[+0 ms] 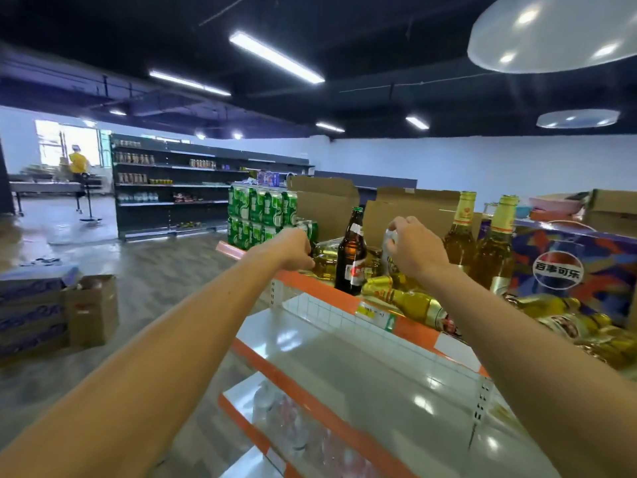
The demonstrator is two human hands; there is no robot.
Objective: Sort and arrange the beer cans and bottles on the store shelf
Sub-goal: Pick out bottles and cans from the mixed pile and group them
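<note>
Shelf [312, 288] holds loose beer bottles [413, 305]; right hand [415, 251] grips can [390, 237].

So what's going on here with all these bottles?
A person is sorting beer on the top shelf. Their right hand grips a pale item; can or bottle, I cannot tell. Their left hand is curled beside a lying bottle, its grip hidden. A brown bottle stands between the hands. Golden bottles stand to the right and fallen bottles lie along the edge.
</note>
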